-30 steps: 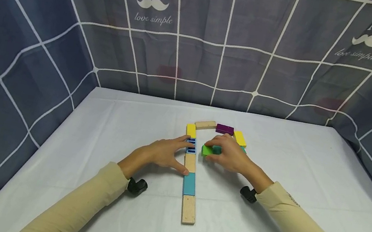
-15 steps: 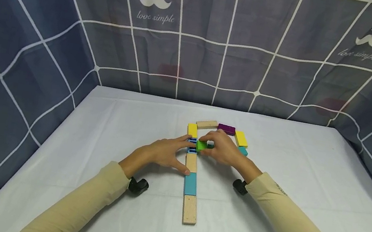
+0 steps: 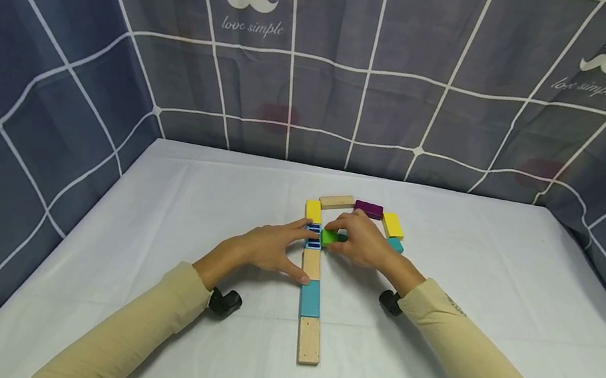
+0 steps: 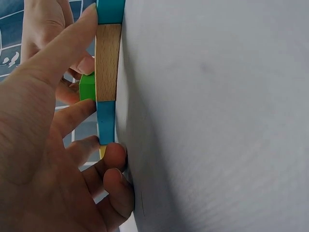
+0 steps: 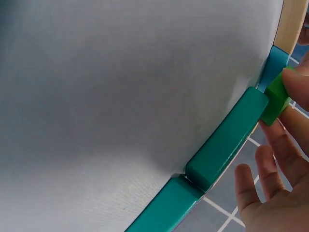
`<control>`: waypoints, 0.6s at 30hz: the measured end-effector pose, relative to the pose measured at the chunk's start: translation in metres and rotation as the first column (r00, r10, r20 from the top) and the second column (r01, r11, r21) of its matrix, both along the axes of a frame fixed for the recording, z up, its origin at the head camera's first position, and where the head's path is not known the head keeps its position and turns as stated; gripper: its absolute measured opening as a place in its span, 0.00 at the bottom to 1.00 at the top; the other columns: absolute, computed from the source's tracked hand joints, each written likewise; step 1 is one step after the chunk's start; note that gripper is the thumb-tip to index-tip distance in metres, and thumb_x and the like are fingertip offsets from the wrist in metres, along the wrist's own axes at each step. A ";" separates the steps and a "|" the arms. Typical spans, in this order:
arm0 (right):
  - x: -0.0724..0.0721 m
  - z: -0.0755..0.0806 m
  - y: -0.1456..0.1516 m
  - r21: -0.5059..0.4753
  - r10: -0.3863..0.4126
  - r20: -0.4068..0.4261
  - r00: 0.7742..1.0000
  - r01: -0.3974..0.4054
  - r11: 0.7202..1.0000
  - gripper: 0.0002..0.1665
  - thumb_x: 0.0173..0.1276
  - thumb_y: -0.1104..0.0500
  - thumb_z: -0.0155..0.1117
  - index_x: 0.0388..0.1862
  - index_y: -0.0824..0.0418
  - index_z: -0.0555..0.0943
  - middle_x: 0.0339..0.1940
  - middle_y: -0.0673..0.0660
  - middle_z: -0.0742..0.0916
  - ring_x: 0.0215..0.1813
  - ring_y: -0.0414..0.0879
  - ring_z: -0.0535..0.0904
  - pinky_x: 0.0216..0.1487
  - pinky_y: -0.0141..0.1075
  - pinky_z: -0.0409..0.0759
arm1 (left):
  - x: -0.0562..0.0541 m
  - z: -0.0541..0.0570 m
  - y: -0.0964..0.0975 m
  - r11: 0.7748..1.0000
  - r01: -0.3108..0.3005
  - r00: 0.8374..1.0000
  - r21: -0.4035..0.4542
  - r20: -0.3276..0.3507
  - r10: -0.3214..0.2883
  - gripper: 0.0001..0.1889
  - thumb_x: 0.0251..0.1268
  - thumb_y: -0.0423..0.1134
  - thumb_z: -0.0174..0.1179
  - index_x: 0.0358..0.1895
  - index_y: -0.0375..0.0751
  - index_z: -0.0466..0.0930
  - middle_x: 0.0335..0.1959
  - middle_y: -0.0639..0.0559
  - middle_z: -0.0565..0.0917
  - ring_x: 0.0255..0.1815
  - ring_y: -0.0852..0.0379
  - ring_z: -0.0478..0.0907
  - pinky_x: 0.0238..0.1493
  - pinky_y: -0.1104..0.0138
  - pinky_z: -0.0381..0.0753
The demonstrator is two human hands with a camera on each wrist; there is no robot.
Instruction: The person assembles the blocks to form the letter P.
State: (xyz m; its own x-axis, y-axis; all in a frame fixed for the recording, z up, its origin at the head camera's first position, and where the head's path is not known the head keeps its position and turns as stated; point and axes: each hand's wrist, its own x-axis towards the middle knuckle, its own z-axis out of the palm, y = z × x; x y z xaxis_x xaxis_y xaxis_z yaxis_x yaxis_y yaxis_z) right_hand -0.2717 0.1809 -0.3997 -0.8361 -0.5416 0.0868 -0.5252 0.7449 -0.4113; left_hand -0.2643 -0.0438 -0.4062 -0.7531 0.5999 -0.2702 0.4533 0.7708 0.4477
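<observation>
My right hand [image 3: 369, 244] pinches a bright green block [image 3: 328, 239] between thumb and fingers. The green block [image 5: 276, 99] stands against the side of a blue striped block [image 3: 313, 243], near the end of a teal block [image 5: 227, 140]. My left hand [image 3: 267, 247] lies spread along the row's left side. Its fingertips touch the striped block, and its thumb tip rests by the joint of a plain wooden block [image 3: 311, 264] and a light blue block [image 3: 311, 298]. In the left wrist view the green block [image 4: 87, 87] shows behind the row.
Another plain wooden block [image 3: 309, 341] ends the row at the near side. Beyond the hands, a yellow block [image 3: 313, 210], a wooden block [image 3: 337, 202], a purple block [image 3: 369, 210] and a second yellow block [image 3: 392, 225] curve round on the white tablecloth [image 3: 478, 301].
My right hand has moved left with the green block, bringing it up to the striped block; over the last half second it has hardly moved. The left hand has stayed in place.
</observation>
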 end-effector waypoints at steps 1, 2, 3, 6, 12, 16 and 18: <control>0.000 0.000 0.000 0.004 0.001 -0.003 1.000 -0.001 1.000 0.23 0.60 0.61 0.75 0.54 0.66 0.85 0.52 0.59 0.86 0.52 0.52 0.72 0.55 0.44 0.72 | 0.000 0.000 0.000 1.000 0.000 1.000 -0.002 0.000 0.000 0.51 0.46 0.72 0.67 0.76 0.66 0.59 0.81 0.56 0.47 0.76 0.47 0.55 0.67 0.41 0.61; -0.001 -0.001 0.000 0.007 0.001 -0.003 1.000 -0.001 1.000 0.23 0.60 0.61 0.75 0.54 0.66 0.85 0.52 0.59 0.86 0.52 0.52 0.72 0.55 0.44 0.72 | 0.000 0.001 0.000 1.000 0.000 1.000 -0.003 0.000 0.000 0.51 0.46 0.72 0.67 0.76 0.65 0.59 0.81 0.56 0.47 0.76 0.47 0.55 0.67 0.41 0.61; -0.001 -0.001 0.000 0.009 0.002 -0.004 1.000 -0.002 1.000 0.22 0.60 0.61 0.75 0.54 0.66 0.85 0.51 0.59 0.86 0.52 0.52 0.72 0.55 0.45 0.72 | 0.000 0.001 0.000 1.000 0.001 1.000 -0.003 0.000 -0.001 0.51 0.47 0.72 0.67 0.76 0.65 0.59 0.81 0.55 0.47 0.76 0.47 0.55 0.67 0.41 0.61; -0.001 -0.001 0.001 0.010 0.005 -0.002 1.000 -0.005 1.000 0.22 0.60 0.61 0.75 0.54 0.66 0.85 0.51 0.59 0.86 0.52 0.52 0.73 0.55 0.45 0.72 | 0.000 0.002 0.000 1.000 0.002 1.000 -0.004 0.000 -0.002 0.50 0.47 0.72 0.67 0.76 0.65 0.59 0.81 0.55 0.47 0.76 0.47 0.55 0.67 0.41 0.61; -0.002 -0.003 0.001 0.008 0.001 0.004 1.000 -0.001 1.000 0.22 0.60 0.61 0.75 0.54 0.66 0.85 0.51 0.59 0.87 0.52 0.52 0.72 0.55 0.44 0.72 | -0.001 0.002 0.000 1.000 0.009 1.000 0.000 -0.002 -0.009 0.51 0.47 0.72 0.67 0.76 0.64 0.59 0.81 0.55 0.47 0.76 0.47 0.56 0.67 0.42 0.62; -0.003 -0.004 0.000 0.004 0.002 0.002 1.000 -0.002 1.000 0.22 0.60 0.61 0.75 0.53 0.66 0.85 0.51 0.59 0.87 0.51 0.52 0.72 0.54 0.44 0.72 | -0.002 0.002 0.000 1.000 0.010 1.000 0.002 -0.003 -0.010 0.51 0.47 0.72 0.67 0.76 0.64 0.59 0.81 0.55 0.47 0.76 0.47 0.56 0.67 0.42 0.62; -0.003 -0.005 0.000 0.002 0.004 0.002 1.000 -0.004 1.000 0.22 0.60 0.61 0.75 0.53 0.66 0.85 0.51 0.59 0.87 0.51 0.52 0.73 0.54 0.44 0.72 | -0.002 0.002 -0.001 1.000 0.009 1.000 0.002 0.000 -0.009 0.51 0.47 0.72 0.67 0.76 0.64 0.59 0.81 0.55 0.47 0.76 0.47 0.55 0.67 0.42 0.62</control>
